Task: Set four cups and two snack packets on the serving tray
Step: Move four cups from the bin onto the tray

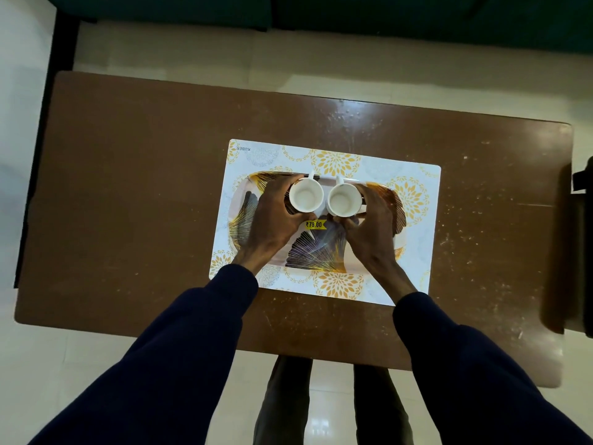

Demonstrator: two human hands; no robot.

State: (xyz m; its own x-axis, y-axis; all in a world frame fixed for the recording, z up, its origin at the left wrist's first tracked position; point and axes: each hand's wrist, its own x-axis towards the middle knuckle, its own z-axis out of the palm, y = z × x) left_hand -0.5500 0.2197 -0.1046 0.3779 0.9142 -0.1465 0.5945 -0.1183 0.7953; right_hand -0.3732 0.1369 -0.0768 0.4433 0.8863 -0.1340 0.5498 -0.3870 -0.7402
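Two white cups stand upright and side by side over the far half of the serving tray (316, 252), a pale tray printed with gold and purple leaves and a yellow price sticker. My left hand (272, 216) grips the left cup (306, 194), fingers curled round its side. My right hand (372, 220) grips the right cup (344, 199) the same way. Both cup handles point away from me. Whether the cups touch the tray floor I cannot tell. No snack packets are in view.
The tray lies on a white placemat (417, 187) with yellow floral print, set on a brown table (128, 187). A dark object (582, 252) sits at the table's right edge. Dark seating (321, 11) runs along the far side. My legs show below the table's near edge.
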